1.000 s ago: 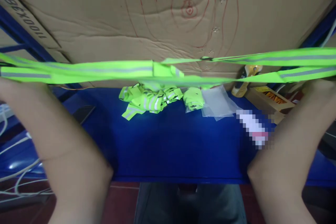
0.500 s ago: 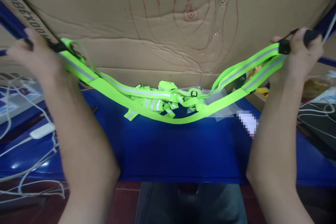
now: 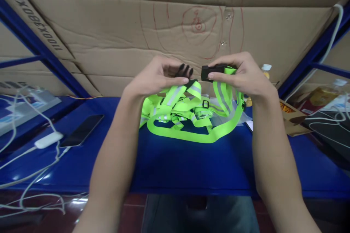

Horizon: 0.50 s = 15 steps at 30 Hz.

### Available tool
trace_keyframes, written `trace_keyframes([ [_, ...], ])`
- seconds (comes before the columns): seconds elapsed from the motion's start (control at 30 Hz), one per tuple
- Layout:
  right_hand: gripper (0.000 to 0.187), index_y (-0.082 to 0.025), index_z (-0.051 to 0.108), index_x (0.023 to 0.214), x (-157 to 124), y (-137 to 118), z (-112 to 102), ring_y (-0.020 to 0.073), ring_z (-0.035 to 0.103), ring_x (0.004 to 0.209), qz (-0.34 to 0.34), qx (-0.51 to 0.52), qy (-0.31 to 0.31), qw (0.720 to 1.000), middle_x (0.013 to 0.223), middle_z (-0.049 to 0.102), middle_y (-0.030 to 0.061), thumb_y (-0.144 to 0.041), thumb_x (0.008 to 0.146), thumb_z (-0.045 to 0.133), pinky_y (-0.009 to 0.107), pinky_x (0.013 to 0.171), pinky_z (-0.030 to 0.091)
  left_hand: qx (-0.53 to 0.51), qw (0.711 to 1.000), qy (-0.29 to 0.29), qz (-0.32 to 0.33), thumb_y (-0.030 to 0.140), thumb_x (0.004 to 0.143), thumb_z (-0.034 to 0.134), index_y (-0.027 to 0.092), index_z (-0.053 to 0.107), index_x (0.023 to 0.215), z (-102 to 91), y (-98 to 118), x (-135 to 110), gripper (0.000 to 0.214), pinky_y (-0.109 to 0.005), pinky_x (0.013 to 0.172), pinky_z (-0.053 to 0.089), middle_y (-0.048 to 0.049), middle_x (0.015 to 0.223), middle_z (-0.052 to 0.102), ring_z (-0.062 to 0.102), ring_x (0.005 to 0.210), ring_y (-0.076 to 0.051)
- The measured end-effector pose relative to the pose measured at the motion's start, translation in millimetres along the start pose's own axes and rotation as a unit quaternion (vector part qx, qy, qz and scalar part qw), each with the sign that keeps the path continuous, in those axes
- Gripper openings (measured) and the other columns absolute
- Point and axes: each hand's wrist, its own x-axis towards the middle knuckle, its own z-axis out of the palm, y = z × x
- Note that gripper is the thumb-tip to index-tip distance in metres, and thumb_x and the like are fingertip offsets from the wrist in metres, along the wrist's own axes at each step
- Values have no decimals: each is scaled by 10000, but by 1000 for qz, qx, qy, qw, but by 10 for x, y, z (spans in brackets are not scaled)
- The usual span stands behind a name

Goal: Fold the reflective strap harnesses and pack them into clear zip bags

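My left hand pinches the pronged half of a black side-release buckle, its prongs pointing right. Facing it, the socket half of the buckle is gripped between the thumb and fingers of my right hand. A small gap separates the two halves. From both hangs a neon yellow-green strap with grey reflective stripes, drooping in a loop between my hands. Behind the loop lies a heap of similar neon straps, partly hidden, with a small black slide buckle among them.
A phone and white cables lie on the blue table at left. Clear plastic film is beside the heap. An open cardboard box and a bottle stand at right. A cardboard wall closes the back.
My hands have come from far apart at the two sides to close together in the middle. The strap, stretched wide before, now droops in a tighter loop, and the buckle halves face each other.
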Motion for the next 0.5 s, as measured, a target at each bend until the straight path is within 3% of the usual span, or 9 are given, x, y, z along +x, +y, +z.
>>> trace_keyframes([
  [0.17,273,-240,877,968,-33,-48,-71,291,746,935,8,-35,-4,999,938,824,58,-502,899,900,429,841,587,57,997,-51,-14,540,923,838,202,802,924,110,35,56,340,-357,772,560,-30,869,765,725,849,-239],
  [0.3,234,-229,887,950,-37,-52,-78,297,749,926,5,-49,-39,998,882,819,45,-459,908,887,434,835,588,105,992,-73,-12,486,939,799,217,796,914,170,13,77,270,-363,769,533,-16,876,759,713,852,-243],
  [0.5,297,-257,893,958,0,3,-13,330,743,957,24,-60,-38,997,930,842,41,-547,899,878,457,855,588,241,970,0,20,389,1014,683,225,825,1015,244,51,71,217,-369,887,534,-36,943,814,729,902,-249],
])
